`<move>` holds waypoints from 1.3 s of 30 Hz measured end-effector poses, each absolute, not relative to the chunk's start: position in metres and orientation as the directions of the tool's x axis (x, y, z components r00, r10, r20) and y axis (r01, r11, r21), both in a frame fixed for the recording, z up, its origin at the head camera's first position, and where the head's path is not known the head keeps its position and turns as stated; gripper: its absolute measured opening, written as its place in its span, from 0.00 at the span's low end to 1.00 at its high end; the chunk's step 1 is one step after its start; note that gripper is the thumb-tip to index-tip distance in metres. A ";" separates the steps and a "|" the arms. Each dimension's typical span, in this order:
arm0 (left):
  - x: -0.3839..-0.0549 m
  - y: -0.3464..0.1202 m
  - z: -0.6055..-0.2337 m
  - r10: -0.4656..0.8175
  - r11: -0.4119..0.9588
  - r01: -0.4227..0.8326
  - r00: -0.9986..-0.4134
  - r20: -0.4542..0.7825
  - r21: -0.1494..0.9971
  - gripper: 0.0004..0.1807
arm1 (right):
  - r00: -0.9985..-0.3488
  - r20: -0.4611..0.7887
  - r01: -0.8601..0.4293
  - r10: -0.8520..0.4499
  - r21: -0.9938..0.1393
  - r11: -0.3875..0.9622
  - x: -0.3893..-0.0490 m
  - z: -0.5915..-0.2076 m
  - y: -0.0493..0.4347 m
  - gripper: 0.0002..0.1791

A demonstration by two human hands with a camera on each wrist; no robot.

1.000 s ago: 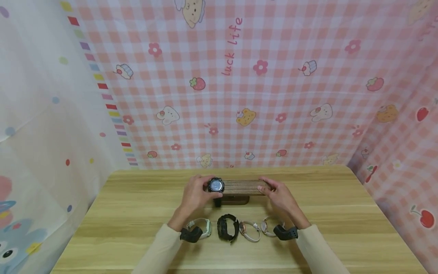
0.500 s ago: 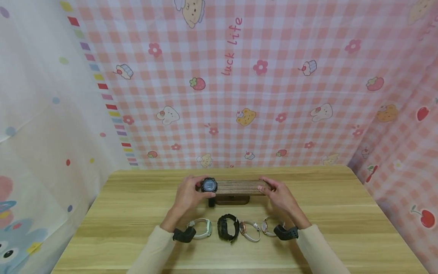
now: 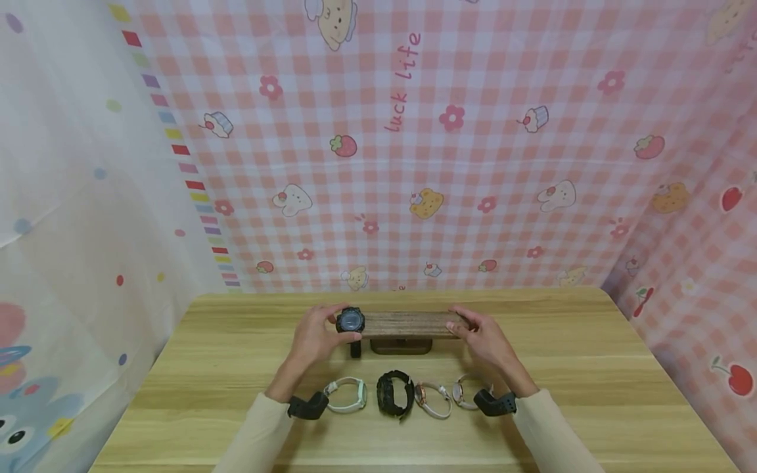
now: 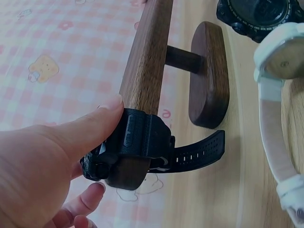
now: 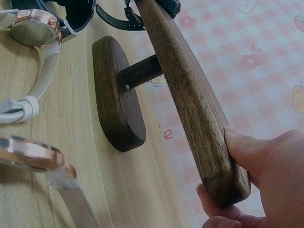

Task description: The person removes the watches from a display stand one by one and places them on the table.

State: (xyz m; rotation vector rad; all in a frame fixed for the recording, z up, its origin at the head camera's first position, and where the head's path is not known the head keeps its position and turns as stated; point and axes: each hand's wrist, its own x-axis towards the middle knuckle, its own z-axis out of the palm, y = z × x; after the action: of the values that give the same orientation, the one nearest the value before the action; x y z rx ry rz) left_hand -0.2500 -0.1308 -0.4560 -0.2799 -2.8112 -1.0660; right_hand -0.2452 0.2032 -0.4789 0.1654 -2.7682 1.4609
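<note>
A dark wooden watch stand (image 3: 408, 323), a bar on a short post and oval base (image 4: 209, 76), stands near the back of the table. Looped round the bar's left end is a black digital watch (image 3: 351, 320), its loose strap tail (image 4: 199, 152) pointing toward the base. My left hand (image 3: 313, 336) pinches this watch, thumb on one side and fingers on the other; the bar's tip shows just past the strap in the left wrist view. At the opposite end, my right hand (image 3: 485, 336) grips the bar (image 5: 194, 109) between thumb and fingers.
In front of the stand several watches lie in a row: a white one with a mint case (image 3: 345, 394), a black one (image 3: 395, 394), and two pale-strapped ones with rose-gold cases (image 3: 433, 399). A checked pink cloth (image 3: 414, 164) hangs behind the table (image 3: 207, 374).
My left hand has slid the black watch leftward along the bar to its left end. My right hand keeps its hold, and the stand stays in place.
</note>
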 end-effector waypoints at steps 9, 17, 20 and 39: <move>-0.250 -0.143 -0.456 0.100 0.693 0.173 -0.984 0.145 0.699 0.35 | -0.994 0.053 -0.097 -0.094 -0.819 0.565 -0.245 -0.478 0.203 0.24; -0.249 -0.152 -0.458 0.083 0.669 0.162 -0.986 0.143 0.725 0.34 | -0.993 0.060 -0.109 -0.103 -0.814 0.571 -0.245 -0.478 0.203 0.25; -0.247 -0.158 -0.457 0.072 0.666 0.157 -0.987 0.147 0.729 0.33 | -0.993 0.056 -0.105 -0.103 -0.815 0.569 -0.245 -0.478 0.203 0.25; -0.224 -0.194 -0.447 0.103 0.735 0.233 -0.967 0.235 0.637 0.33 | -0.994 0.044 -0.094 -0.100 -0.811 0.577 -0.245 -0.477 0.203 0.24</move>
State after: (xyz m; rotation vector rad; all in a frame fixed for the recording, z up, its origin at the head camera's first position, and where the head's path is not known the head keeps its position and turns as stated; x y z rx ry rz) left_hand -0.2238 -0.1942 -0.4467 -0.2687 -2.7518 -1.0475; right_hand -0.2453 0.2030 -0.4768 0.1716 -2.7954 1.4368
